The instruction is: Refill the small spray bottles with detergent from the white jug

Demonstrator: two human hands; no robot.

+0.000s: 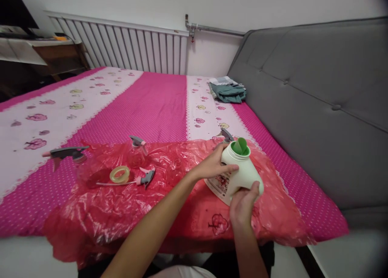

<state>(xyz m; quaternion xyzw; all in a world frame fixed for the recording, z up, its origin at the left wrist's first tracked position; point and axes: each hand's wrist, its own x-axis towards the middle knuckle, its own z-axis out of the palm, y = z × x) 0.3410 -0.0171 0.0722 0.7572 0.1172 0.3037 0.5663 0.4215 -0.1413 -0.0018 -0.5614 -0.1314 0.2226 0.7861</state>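
A white plastic bottle (242, 175) with a green flip cap (240, 147) is tilted above a red plastic sheet (169, 201) spread on the bed. My left hand (212, 165) wraps its fingers round the bottle's upper side near the neck. Lower down, my right hand (244, 203) grips the bottle's body and handle from below. The green lid stands open.
On the sheet lie a roll of clear tape (119, 174), a loose trigger sprayer with its tube (145, 177), a clear spray bottle (137, 150) and another sprayer (66, 153) at left. A further spray head (226, 135) shows behind the white bottle. Folded clothes (227, 91) rest by the grey headboard (318, 104).
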